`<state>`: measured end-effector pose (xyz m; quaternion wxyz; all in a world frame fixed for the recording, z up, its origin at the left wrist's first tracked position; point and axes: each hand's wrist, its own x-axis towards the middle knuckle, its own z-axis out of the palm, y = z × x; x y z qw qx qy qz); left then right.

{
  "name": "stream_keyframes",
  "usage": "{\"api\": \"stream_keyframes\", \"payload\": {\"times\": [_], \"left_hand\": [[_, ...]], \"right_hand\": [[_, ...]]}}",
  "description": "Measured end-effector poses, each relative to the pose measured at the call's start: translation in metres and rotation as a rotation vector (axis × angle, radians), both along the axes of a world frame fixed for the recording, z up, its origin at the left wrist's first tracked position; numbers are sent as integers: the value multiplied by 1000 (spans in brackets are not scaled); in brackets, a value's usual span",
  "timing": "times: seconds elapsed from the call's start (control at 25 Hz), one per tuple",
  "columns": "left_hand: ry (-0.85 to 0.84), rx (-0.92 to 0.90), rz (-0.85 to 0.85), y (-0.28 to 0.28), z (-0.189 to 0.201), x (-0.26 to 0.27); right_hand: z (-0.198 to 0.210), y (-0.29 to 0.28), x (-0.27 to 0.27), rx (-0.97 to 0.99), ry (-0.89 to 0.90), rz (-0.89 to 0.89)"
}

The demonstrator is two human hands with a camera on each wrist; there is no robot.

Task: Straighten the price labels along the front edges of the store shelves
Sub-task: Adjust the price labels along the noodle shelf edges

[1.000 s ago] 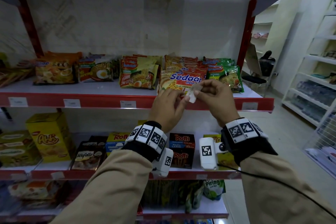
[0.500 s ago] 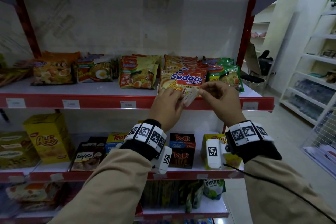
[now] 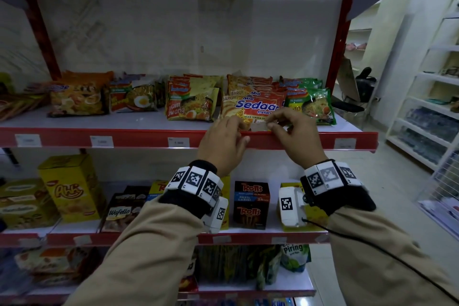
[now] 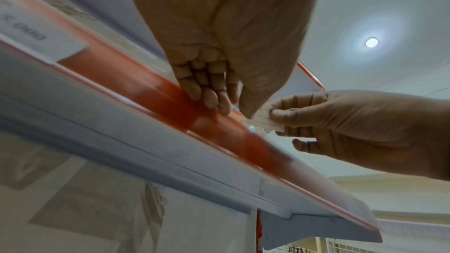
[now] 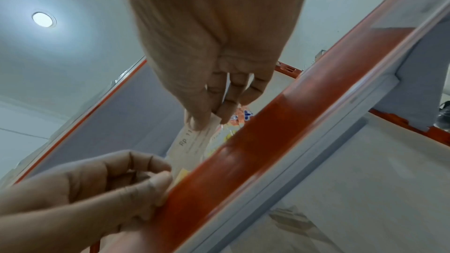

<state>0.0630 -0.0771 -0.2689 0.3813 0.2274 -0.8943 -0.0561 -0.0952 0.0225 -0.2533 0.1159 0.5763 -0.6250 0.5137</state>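
A small white paper price label (image 3: 259,127) lies level along the top edge of the red shelf rail (image 3: 139,138). My right hand (image 3: 290,131) pinches its right end between thumb and forefinger, as the left wrist view shows at the label (image 4: 265,120). My left hand (image 3: 231,136) holds the left end; its thumb meets the paper and its curled fingers (image 4: 209,101) rest on the rail (image 4: 146,82). In the right wrist view the label (image 5: 192,139) reads "Rp" and hangs from the right hand's pinch towards the rail (image 5: 292,122).
Other price labels (image 3: 178,142) (image 3: 101,141) (image 3: 344,143) sit straight in the same rail. Noodle packets, among them a Sedaap pack (image 3: 255,105), stand right behind my hands. Snack boxes fill the lower shelf (image 3: 223,238). An aisle with white racks (image 3: 427,112) opens to the right.
Both hands have come down with the label, from in front of the Sedaap pack to the rail's top edge. The label has turned from tilted to level.
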Motion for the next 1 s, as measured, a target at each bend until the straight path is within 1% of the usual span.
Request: {"api": "stream_keyframes", "payload": {"times": [0.08,0.2,0.4,0.56,0.68,0.76,0.84,1.0], "left_hand": [[20,-5,-12,0,-2,0],[-1,-41,-27,-1,-5,-2],[-41,-101,51,-1,-7,-6],[-98,-186,109,0,-7,-9],[-111,-183,119,0,-7,-9],[-99,-137,91,0,-6,-8],[-85,-95,66,-1,-5,-7],[-96,-92,86,1,-4,-7]], "right_hand": [[-5,-3,0,31,14,-4],[-11,-4,0,81,57,1],[-11,0,-1,158,250,-71],[-7,2,-5,307,384,-118],[-5,2,-6,360,415,-131],[-5,2,-7,388,436,-139],[-5,2,-8,392,440,-137],[-7,2,-8,386,434,-129]]}}
